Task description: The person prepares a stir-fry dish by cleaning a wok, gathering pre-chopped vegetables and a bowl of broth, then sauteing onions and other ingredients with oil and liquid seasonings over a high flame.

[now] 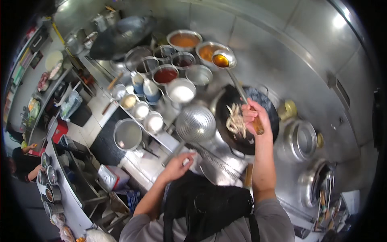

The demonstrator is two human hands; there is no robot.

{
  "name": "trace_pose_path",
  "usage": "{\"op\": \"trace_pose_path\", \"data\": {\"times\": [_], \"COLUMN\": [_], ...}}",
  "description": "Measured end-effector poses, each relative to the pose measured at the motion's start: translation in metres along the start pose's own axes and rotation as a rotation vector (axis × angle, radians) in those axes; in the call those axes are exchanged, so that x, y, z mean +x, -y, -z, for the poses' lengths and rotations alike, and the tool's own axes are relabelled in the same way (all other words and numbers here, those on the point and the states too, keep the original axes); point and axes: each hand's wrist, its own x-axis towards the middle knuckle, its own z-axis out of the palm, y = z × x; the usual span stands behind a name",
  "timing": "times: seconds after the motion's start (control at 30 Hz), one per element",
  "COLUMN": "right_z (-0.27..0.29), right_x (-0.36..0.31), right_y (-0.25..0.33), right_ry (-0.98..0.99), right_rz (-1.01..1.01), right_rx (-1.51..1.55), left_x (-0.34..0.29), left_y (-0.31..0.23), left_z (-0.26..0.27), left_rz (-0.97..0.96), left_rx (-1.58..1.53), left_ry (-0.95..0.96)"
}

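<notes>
My right hand is closed around the wooden end of a long ladle. The ladle's bowl holds amber liquid and hangs by the rim of a metal bowl of orange liquid. Beneath my right hand sits a dark wok with pale strips of food in its left part. My left hand is low in front of me with its fingers curled, beside the handle of a perforated strainer. Whitish material shows at its fingertips; what it grips, if anything, is unclear.
Pots of sauce and white seasoning crowd the counter beyond the strainer. A large wok stands far left; a steel pot sits right of the wok. At the far left, another person's hand is near a counter.
</notes>
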Motion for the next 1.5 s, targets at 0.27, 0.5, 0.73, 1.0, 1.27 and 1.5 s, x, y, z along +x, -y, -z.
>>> {"op": "trace_pose_path", "data": {"times": [0.27, 0.5, 0.73, 1.0, 1.27, 1.5], "right_z": [0.075, 0.198, 0.165, -0.036, 0.159, 0.229], "right_x": [-0.174, -0.207, -0.358, -0.396, -0.341, -0.277], "right_y": [-0.01, -0.052, -0.059, -0.062, -0.078, -0.078], "right_ry": [-0.721, -0.782, -0.966, -0.944, -1.042, -1.086], "right_rz": [0.192, 0.455, -0.054, -0.08, 0.104, 0.435], "right_rx": [-1.008, -2.156, -2.635, -2.497, -2.07, -1.694], "left_x": [-0.009, -0.014, -0.055, -0.103, -0.055, -0.081], "left_y": [-0.078, -0.097, -0.033, 0.001, -0.046, -0.038], "left_z": [-0.127, -0.156, -0.105, -0.085, -0.129, -0.119], "left_rz": [0.01, -0.18, -0.064, 0.054, -0.125, -0.104], "left_rx": [-0.133, -0.046, -0.018, -0.075, 0.018, 0.123], "left_ry": [0.182, 0.369, 0.131, -0.007, 0.224, 0.072]}}
